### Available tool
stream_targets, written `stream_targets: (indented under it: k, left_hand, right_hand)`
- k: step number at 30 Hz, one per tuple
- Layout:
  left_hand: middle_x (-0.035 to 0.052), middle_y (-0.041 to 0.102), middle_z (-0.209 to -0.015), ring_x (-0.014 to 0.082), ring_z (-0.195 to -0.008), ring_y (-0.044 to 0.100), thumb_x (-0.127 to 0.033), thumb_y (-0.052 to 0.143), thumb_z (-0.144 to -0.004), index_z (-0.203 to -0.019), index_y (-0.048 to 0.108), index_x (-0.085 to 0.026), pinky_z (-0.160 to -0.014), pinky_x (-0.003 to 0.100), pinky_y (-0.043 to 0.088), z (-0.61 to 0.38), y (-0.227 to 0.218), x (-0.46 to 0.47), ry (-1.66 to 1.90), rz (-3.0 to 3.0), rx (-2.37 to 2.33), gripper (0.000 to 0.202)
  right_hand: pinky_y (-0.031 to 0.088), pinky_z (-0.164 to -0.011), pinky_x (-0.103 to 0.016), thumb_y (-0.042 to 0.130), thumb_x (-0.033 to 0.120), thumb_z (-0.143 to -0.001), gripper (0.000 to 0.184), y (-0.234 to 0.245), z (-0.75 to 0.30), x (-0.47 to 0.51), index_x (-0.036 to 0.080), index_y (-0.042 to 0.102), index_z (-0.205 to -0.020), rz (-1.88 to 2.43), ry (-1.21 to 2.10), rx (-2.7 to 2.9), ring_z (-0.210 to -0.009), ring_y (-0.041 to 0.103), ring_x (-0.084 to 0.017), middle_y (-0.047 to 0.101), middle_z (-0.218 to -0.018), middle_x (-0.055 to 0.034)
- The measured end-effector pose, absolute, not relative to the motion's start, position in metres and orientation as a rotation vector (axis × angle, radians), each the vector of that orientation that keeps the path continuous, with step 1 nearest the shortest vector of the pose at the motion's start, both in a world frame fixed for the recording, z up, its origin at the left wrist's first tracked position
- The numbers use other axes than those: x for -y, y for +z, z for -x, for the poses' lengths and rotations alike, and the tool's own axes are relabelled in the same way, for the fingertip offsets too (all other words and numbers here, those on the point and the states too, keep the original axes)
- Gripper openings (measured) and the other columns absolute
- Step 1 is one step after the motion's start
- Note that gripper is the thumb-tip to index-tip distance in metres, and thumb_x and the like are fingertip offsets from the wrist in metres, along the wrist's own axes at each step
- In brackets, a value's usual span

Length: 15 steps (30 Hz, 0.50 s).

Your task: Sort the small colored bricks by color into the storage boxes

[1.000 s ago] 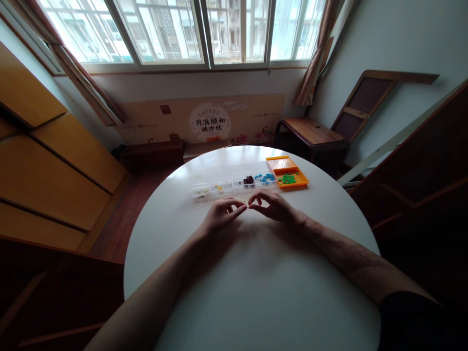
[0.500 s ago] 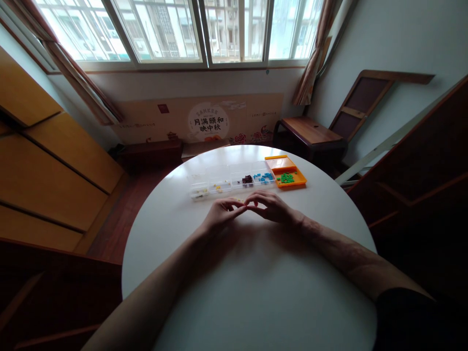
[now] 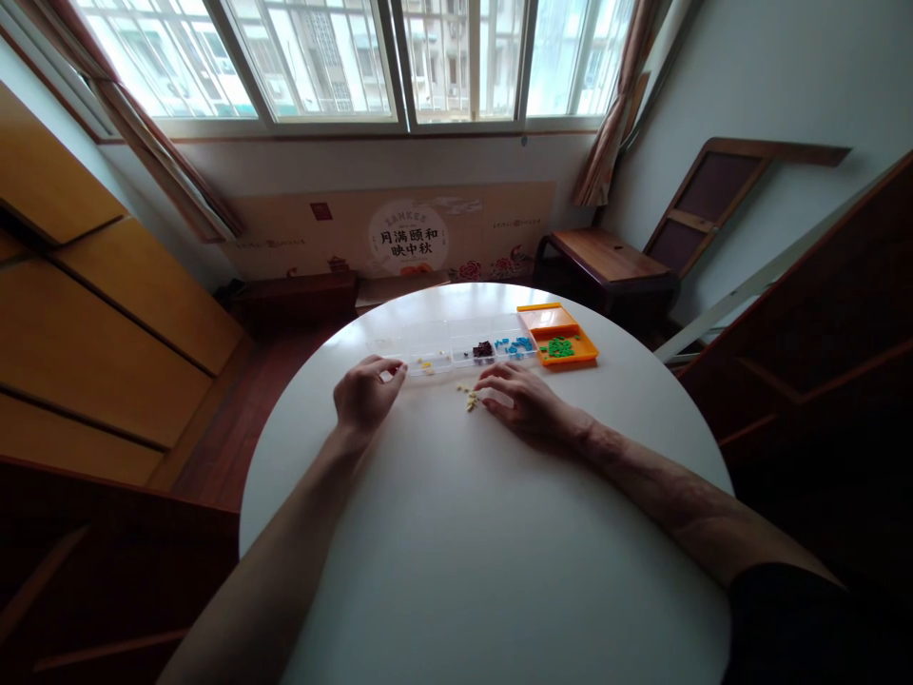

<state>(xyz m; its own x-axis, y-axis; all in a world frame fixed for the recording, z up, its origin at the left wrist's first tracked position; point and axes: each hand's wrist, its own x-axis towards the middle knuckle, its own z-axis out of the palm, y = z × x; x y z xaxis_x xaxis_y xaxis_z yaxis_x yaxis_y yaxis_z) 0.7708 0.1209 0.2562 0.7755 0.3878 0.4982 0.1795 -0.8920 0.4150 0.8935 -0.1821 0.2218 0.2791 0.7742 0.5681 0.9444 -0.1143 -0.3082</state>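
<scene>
A round white table [image 3: 485,533] carries a clear compartment box [image 3: 456,347] with yellow, dark brown and blue pieces in separate cells. An orange tray [image 3: 560,342] with green pieces stands at its right end. A few small pale yellow pieces [image 3: 469,397] lie loose on the table in front of the box. My left hand [image 3: 365,392] is over the left end of the box, thumb and forefinger pinched; what they hold is too small to make out. My right hand [image 3: 524,400] rests beside the loose pieces, fingers stretched toward them.
A wooden bench [image 3: 606,259] and a leaning wooden frame [image 3: 703,205] stand at the back right. Wooden cabinets [image 3: 86,314] line the left wall. A printed cardboard panel [image 3: 406,233] runs below the window. Dark furniture [image 3: 834,323] closes in on the right.
My hands were pinched together at the table's middle. The left hand has moved left and away to the box's left end. The right hand stays, and loose yellow pieces now show beside it.
</scene>
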Motion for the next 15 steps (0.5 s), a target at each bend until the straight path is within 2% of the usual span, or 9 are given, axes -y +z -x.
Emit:
stream_targets:
  k: [7, 15]
  left_hand:
    - [0.0023, 0.084, -0.109, 0.0209, -0.076, 0.069, -0.042, 0.071, -0.099, -0.102, 0.087, -0.026, -0.067, 0.031, 0.043, -0.773, 0.256, -0.134, 0.81, -2.663, -0.58, 0.023]
    - [0.0006, 0.081, -0.104, 0.0152, -0.068, 0.066, -0.042, 0.069, -0.102, -0.101, 0.086, -0.027, -0.066, 0.03, 0.044, -0.768, 0.259, -0.107, 0.822, -2.63, -0.336, 0.022]
  right_hand:
    - [0.061, -0.1, -0.046, 0.07, 0.022, -0.105, 0.02, 0.223, -0.893, 0.182, 0.027, 0.078, -0.122, 1.944, -0.367, 1.591, -0.111, 0.067, -0.027, 0.074, -0.124, -0.0095]
    - [0.059, -0.102, -0.045, 0.069, 0.023, -0.106, 0.009, 0.221, -0.895, 0.183, 0.024, 0.077, -0.103, 1.921, -0.335, 1.546, -0.111, 0.068, -0.026, 0.075, -0.118, -0.0083]
